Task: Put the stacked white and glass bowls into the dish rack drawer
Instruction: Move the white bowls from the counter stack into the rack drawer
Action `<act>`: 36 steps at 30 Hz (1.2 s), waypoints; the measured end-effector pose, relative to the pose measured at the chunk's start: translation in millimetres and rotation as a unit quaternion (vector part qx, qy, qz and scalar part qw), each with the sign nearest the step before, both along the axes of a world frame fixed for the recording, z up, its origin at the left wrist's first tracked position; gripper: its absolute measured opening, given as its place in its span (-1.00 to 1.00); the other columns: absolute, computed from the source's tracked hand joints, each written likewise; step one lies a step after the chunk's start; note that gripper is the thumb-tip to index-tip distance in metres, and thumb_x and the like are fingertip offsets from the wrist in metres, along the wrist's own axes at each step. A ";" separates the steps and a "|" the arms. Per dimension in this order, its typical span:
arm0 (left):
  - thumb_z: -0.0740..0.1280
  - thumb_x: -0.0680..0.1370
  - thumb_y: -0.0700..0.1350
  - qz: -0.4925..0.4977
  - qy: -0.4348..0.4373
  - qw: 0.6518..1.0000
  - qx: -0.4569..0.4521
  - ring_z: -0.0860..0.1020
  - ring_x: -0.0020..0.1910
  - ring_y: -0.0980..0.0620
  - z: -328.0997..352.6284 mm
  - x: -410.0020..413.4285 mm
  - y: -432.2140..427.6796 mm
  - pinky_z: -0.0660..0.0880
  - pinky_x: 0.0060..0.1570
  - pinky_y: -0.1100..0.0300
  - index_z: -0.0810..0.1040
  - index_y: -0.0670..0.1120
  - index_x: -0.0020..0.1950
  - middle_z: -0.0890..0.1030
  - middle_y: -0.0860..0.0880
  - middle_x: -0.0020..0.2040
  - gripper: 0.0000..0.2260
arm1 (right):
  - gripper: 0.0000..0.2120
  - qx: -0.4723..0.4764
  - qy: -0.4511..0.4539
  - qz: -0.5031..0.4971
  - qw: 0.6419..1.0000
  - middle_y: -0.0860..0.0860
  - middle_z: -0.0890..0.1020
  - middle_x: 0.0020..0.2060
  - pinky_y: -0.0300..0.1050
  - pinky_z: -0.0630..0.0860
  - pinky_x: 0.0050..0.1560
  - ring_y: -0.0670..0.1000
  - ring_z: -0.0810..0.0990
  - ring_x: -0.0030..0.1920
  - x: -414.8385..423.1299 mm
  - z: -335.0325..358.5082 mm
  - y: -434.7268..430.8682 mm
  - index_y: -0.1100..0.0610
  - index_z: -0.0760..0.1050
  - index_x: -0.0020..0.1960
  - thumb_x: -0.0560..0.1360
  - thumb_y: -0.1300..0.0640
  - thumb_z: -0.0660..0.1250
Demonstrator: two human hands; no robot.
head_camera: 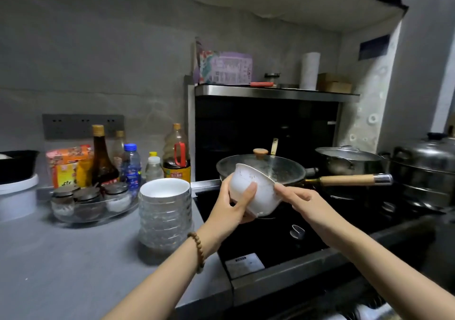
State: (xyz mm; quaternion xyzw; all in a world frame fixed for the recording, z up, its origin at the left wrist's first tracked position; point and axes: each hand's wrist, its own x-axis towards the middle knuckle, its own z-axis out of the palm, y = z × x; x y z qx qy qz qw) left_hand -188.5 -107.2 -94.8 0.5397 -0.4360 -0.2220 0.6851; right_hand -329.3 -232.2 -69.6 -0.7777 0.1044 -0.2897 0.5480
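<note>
My left hand [234,204] grips a white bowl [261,191] from below and the side, tilted so its mouth faces up and away, held above the black stovetop. My right hand [295,196] pinches the bowl's right rim with its fingertips. On the grey counter to the left stands a tall stack of glass bowls [165,221] with a white bowl [164,188] nested on top. A corner of the dish rack drawer [374,310] shows at the bottom right, mostly out of frame.
A lidded wok [290,169] with a wooden handle sits behind the held bowl. Steel pots [423,169] stand at the right. Bottles [103,157] and a tray of spice jars [91,201] crowd the counter's back left. A white tub [17,196] stands far left.
</note>
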 end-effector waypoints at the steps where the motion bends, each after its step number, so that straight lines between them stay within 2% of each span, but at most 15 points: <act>1: 0.39 0.20 0.40 -0.013 0.012 1.000 0.017 0.62 -0.04 0.24 -6.8 -9.6 -7.1 0.59 -0.20 0.24 0.31 0.26 0.23 0.55 0.10 0.13 -0.35 | -0.52 -0.007 0.010 -0.006 1.000 -0.05 0.72 -0.06 -0.03 0.46 0.24 0.00 0.63 0.11 -11.3 -6.8 -6.8 0.04 0.69 -0.03 0.32 -0.31 0.31; 3: 0.37 0.19 0.40 -0.038 0.031 0.998 0.049 0.65 -0.08 0.14 -21.9 -28.4 -23.1 0.61 -0.18 0.17 0.31 0.17 0.25 0.56 0.03 0.11 -0.29 | -0.50 -0.012 0.010 -0.015 1.000 0.06 0.72 -0.11 -0.21 0.47 0.10 -0.08 0.62 -0.01 -32.8 -21.5 -21.5 0.11 0.69 -0.10 0.31 -0.30 0.33; 5: 0.37 0.19 0.39 -0.058 0.055 0.993 0.081 0.66 -0.03 0.01 -39.4 -44.6 -39.5 0.62 -0.07 0.02 0.31 0.08 0.31 0.59 -0.02 0.12 -0.22 | -0.55 -0.003 0.013 -0.020 1.000 0.13 0.71 -0.18 -0.21 0.51 0.05 -0.09 0.63 -0.09 -52.8 -37.4 -35.1 0.18 0.68 -0.14 0.33 -0.22 0.37; 8: 0.37 0.33 0.32 -0.099 0.094 0.984 0.112 0.62 0.08 -0.11 -70.8 -65.1 -61.1 0.60 -0.04 -0.06 0.33 -0.07 0.37 0.59 -0.14 0.17 -0.26 | -0.68 0.032 0.042 -0.019 0.998 0.00 0.71 -0.24 -0.31 0.55 -0.05 -0.13 0.64 -0.16 -78.4 -67.7 -52.1 0.14 0.70 -0.18 0.35 -0.11 0.39; 10: 0.36 0.35 0.31 -0.132 0.095 0.977 0.141 0.63 0.00 -0.12 -93.8 -77.6 -69.7 0.62 -0.18 0.02 0.40 -0.04 0.30 0.62 -0.15 0.13 -0.35 | -0.73 0.058 0.063 -0.028 0.996 0.01 0.71 -0.25 -0.31 0.57 -0.09 -0.12 0.63 -0.19 -91.3 -91.6 -60.7 0.18 0.70 -0.18 0.38 -0.03 0.39; 13: 0.42 0.23 0.33 -0.149 0.093 0.965 0.194 0.66 -0.08 -0.10 -128.9 -89.9 -78.0 0.60 -0.01 -0.12 0.44 0.07 0.13 0.70 -0.06 -0.09 -0.42 | -0.76 0.101 0.096 -0.043 0.989 0.01 0.69 -0.31 -0.33 0.55 -0.23 -0.13 0.63 -0.27 -106.4 -126.8 -71.8 0.21 0.70 -0.18 0.40 0.03 0.40; 16: 0.41 0.34 0.29 -0.191 0.087 0.948 0.239 0.65 -0.01 -0.21 -166.0 -94.4 -87.3 0.55 0.07 -0.21 0.43 0.00 0.25 0.65 -0.27 0.02 -0.40 | -0.71 0.118 0.152 -0.052 0.980 -0.02 0.70 -0.31 -0.26 0.58 -0.13 -0.12 0.64 -0.24 -115.4 -162.2 -80.9 0.14 0.70 -0.17 0.34 -0.08 0.42; 17: 0.39 0.35 0.30 -0.197 0.082 0.943 0.256 0.66 -0.05 -0.21 -178.7 -95.0 -90.1 0.55 0.07 -0.20 0.42 -0.04 0.27 0.66 -0.28 -0.06 -0.38 | -0.71 0.126 0.166 -0.058 0.976 0.00 0.71 -0.27 -0.25 0.60 -0.10 -0.11 0.66 -0.20 -117.3 -174.3 -83.9 0.11 0.71 -0.15 0.33 -0.10 0.42; 19: 0.36 0.34 0.32 -0.193 0.088 0.929 0.304 0.66 -0.26 -0.07 -202.8 -94.4 -94.8 0.57 0.05 -0.11 0.38 -0.15 0.30 0.66 -0.12 -0.37 -0.28 | -0.70 0.147 0.181 -0.061 0.970 0.05 0.73 -0.18 -0.22 0.60 -0.09 -0.06 0.69 -0.11 -119.5 -197.8 -89.3 0.11 0.71 -0.11 0.32 -0.10 0.44; 21: 0.37 0.27 0.35 -0.186 0.097 0.913 0.350 0.64 -0.32 0.03 -227.6 -93.1 -99.0 0.57 0.08 -0.07 0.36 -0.22 0.29 0.60 0.00 -0.49 -0.18 | -0.70 0.174 0.196 -0.051 0.964 0.09 0.73 -0.12 -0.20 0.60 -0.08 -0.03 0.69 -0.06 -120.1 -220.1 -93.4 0.15 0.70 -0.08 0.34 -0.05 0.45; 23: 0.38 0.19 0.37 -0.179 0.096 0.902 0.380 0.64 -0.30 0.06 -249.9 -90.3 -103.4 0.58 0.06 -0.03 0.35 -0.20 0.26 0.63 0.01 -0.37 -0.14 | -0.77 0.197 0.207 -0.056 0.957 0.10 0.71 -0.09 -0.20 0.60 -0.10 -0.02 0.68 -0.08 -119.4 -241.1 -97.3 0.19 0.70 -0.09 0.36 0.05 0.47; 26: 0.41 0.19 0.33 -0.163 0.116 0.891 0.408 0.66 -0.11 0.02 -280.5 -84.5 -109.1 0.61 0.00 0.05 0.32 -0.09 0.26 0.61 -0.09 0.02 -0.20 | -0.90 0.206 0.231 -0.065 0.949 0.07 0.66 -0.23 -0.19 0.62 -0.13 -0.05 0.61 -0.20 -112.9 -270.4 -102.6 0.27 0.67 -0.13 0.43 0.22 0.44; 28: 0.41 0.28 0.28 -0.160 0.134 0.878 0.431 0.64 -0.09 -0.01 -295.5 -80.7 -113.2 0.60 0.03 0.05 0.30 -0.05 0.23 0.60 -0.08 0.02 -0.32 | -0.87 0.203 0.251 -0.071 0.944 0.13 0.63 -0.27 -0.23 0.58 -0.17 -0.04 0.57 -0.26 -106.0 -286.2 -106.2 0.33 0.65 -0.11 0.43 0.25 0.43; 31: 0.38 0.40 0.21 -0.158 0.139 0.865 0.455 0.60 -0.22 0.04 -314.0 -70.8 -121.5 0.61 0.00 0.06 0.31 -0.06 0.20 0.59 -0.08 -0.04 -0.46 | -0.77 0.201 0.272 -0.073 0.938 0.22 0.63 -0.20 -0.25 0.58 -0.15 0.02 0.57 -0.26 -93.2 -305.9 -115.4 0.46 0.59 -0.02 0.42 0.29 0.43; 36: 0.34 0.45 0.18 -0.177 0.113 0.845 0.492 0.55 -0.10 -0.09 -339.1 -48.8 -136.4 0.50 0.15 -0.05 0.45 -0.22 0.24 0.63 -0.28 0.07 -0.44 | -0.78 0.226 0.310 -0.066 0.921 0.12 0.60 -0.33 -0.21 0.54 -0.18 -0.02 0.52 -0.33 -69.7 -335.8 -132.2 0.48 0.58 -0.03 0.41 0.33 0.44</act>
